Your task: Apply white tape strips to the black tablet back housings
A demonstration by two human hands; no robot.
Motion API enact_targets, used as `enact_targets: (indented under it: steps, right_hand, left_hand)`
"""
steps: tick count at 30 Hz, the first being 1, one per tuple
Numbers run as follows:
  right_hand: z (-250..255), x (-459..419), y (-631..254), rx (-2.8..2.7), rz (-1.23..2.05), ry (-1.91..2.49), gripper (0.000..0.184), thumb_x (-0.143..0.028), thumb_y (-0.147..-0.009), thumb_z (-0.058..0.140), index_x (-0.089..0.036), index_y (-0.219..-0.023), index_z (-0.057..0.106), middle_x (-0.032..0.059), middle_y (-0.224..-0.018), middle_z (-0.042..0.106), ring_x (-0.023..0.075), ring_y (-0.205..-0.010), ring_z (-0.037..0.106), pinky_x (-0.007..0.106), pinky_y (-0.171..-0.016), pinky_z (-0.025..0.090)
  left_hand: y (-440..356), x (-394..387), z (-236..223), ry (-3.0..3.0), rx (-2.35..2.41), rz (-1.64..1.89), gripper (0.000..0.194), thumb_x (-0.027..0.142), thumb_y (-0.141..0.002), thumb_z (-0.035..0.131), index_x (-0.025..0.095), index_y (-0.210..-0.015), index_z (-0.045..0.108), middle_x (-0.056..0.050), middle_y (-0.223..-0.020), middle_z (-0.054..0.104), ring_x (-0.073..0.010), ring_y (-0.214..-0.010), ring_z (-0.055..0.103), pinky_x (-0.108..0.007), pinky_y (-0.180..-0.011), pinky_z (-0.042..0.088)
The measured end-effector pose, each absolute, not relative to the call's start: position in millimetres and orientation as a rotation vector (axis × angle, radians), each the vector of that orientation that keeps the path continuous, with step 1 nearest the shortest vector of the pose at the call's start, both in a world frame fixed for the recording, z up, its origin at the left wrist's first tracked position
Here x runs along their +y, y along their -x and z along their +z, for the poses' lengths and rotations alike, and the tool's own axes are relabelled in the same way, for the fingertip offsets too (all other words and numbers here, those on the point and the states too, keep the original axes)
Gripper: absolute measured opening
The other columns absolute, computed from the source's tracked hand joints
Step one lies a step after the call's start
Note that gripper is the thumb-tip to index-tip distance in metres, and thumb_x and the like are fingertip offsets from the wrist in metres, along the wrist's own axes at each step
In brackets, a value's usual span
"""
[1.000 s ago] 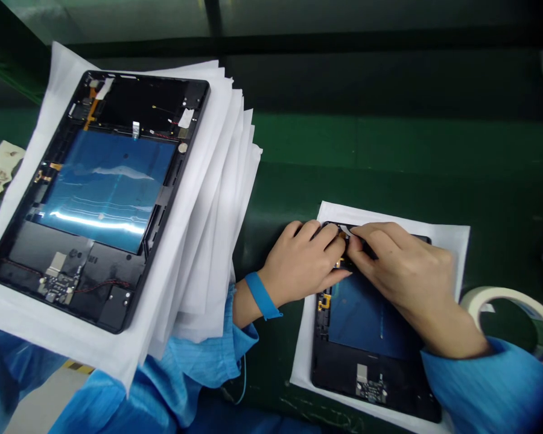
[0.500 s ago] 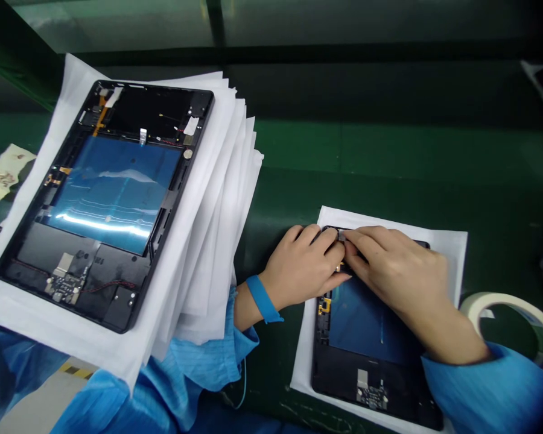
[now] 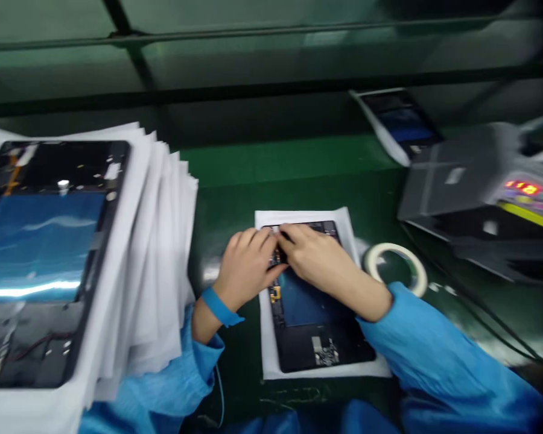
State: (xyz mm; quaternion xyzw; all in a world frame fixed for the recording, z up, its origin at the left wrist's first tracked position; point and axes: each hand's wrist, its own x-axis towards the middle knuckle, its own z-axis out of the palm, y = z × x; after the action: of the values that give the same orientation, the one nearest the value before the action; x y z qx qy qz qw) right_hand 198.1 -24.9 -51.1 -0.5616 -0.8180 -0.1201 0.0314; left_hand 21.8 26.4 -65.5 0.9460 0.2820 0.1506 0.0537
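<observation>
An opened tablet [image 3: 298,346] with a blue battery panel and a small circuit board lies on a white sheet [image 3: 269,364] on the bench. My left hand [image 3: 248,262], wearing a blue wristband, is curled over the tablet's upper left edge, with its thumb reaching inward. Fingertips of that hand are partly hidden. My right hand [image 3: 319,256] pinches at the same corner, where a small white strip [image 3: 275,229], like tape, shows at the fingertips. The exact contact is blurred. Near my right forearm lies a roll of masking tape [image 3: 419,277].
At left stands a tall stack of white sheets [image 3: 156,313] topped by another opened tablet [image 3: 40,253]. A grey device [image 3: 457,169] with a red lit display stands at right, its cables trailing. Behind it lies a further tablet [image 3: 405,123]. Green bench surface [image 3: 235,175] runs behind my hands.
The camera has swung right, bringing the grey device into view. My right fingers have shifted slightly, bringing the white strip down against the tablet's corner. My left hand stays at that corner.
</observation>
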Motion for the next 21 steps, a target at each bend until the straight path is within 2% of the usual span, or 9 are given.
enact_targets:
  steps: [2,4,6,8,10,12,17,21]
  right_hand:
    - [-46.9,-31.8,-201.5,-2.504,-0.415,1.692,0.032,-0.013,-0.092,0.047,-0.021,-0.112,0.07,0.0058,-0.124,0.067,0.0172,-0.106,0.062,0.028,-0.09,0.053]
    - [-41.1,-49.7,-213.7,-2.442,-0.485,1.668,0.03,-0.015,-0.092,0.049,-0.026,-0.111,0.07,0.0001,-0.128,0.067,0.0146,-0.112,0.061,0.026,-0.097,0.05]
    - [-35.0,-77.5,-238.0,-2.29,-0.601,1.7,0.026,-0.015,-0.093,0.052,-0.024,-0.109,0.07,0.0017,-0.121,0.07,0.0155,-0.106,0.064,0.028,-0.09,0.052]
    - [-30.8,-108.4,-273.9,-2.039,-0.803,1.794,0.02,-0.016,-0.091,0.059,-0.018,-0.108,0.069,0.008,-0.106,0.073,0.019,-0.09,0.066,0.031,-0.074,0.051]
    - [-29.6,-134.4,-314.0,-1.786,-1.068,1.939,0.023,-0.021,-0.089,0.066,-0.016,-0.111,0.068,0.0111,-0.1,0.073,0.021,-0.081,0.066,0.031,-0.064,0.047]
    - [-30.8,-150.7,-348.0,-1.674,-1.171,2.082,0.028,-0.025,-0.09,0.066,-0.014,-0.116,0.067,0.0138,-0.099,0.073,0.0217,-0.079,0.066,0.031,-0.059,0.043]
    - [-36.3,-151.9,-390.3,-1.589,-1.079,2.248,0.028,-0.03,-0.096,0.058,-0.015,-0.116,0.07,0.0129,-0.098,0.073,0.0177,-0.074,0.063,0.03,-0.052,0.031]
    - [-35.5,-149.6,-396.0,-1.559,-0.988,2.222,0.024,-0.035,-0.096,0.056,-0.02,-0.096,0.075,0.0092,-0.083,0.072,0.0153,-0.063,0.056,0.031,-0.051,0.025]
  left_hand:
    - [-21.5,32.2,-67.3,-2.907,0.842,0.516,0.046,0.045,-0.092,0.068,0.013,-0.124,0.061,-0.013,-0.129,0.066,-0.0309,-0.115,0.059,-0.042,-0.096,0.046]
    - [-21.1,35.9,-68.9,-2.936,0.823,0.561,0.043,0.044,-0.092,0.068,0.014,-0.123,0.062,-0.013,-0.128,0.066,-0.0315,-0.115,0.059,-0.043,-0.095,0.047]
    - [-20.0,37.1,-69.6,-2.951,0.812,0.575,0.04,0.044,-0.093,0.066,0.014,-0.121,0.063,-0.013,-0.128,0.066,-0.0318,-0.114,0.06,-0.044,-0.094,0.047]
    - [-18.6,37.6,-69.6,-2.953,0.805,0.569,0.039,0.044,-0.094,0.064,0.015,-0.12,0.064,-0.013,-0.129,0.066,-0.0321,-0.114,0.06,-0.045,-0.094,0.048]
    - [-17.4,39.2,-69.3,-2.947,0.797,0.575,0.038,0.044,-0.096,0.062,0.015,-0.12,0.064,-0.013,-0.128,0.066,-0.0323,-0.114,0.06,-0.046,-0.094,0.049]
    - [-16.4,42.3,-68.9,-2.937,0.781,0.59,0.037,0.044,-0.097,0.06,0.015,-0.12,0.064,-0.014,-0.127,0.066,-0.0323,-0.114,0.06,-0.046,-0.094,0.05]
    - [-14.2,50.3,-67.8,-2.898,0.745,0.614,0.037,0.045,-0.099,0.056,0.016,-0.12,0.064,-0.014,-0.128,0.066,-0.0328,-0.114,0.06,-0.048,-0.095,0.051]
    - [-11.6,49.2,-69.4,-2.843,0.769,0.626,0.038,0.046,-0.099,0.056,0.017,-0.122,0.064,-0.014,-0.13,0.065,-0.0323,-0.117,0.06,-0.049,-0.097,0.051]
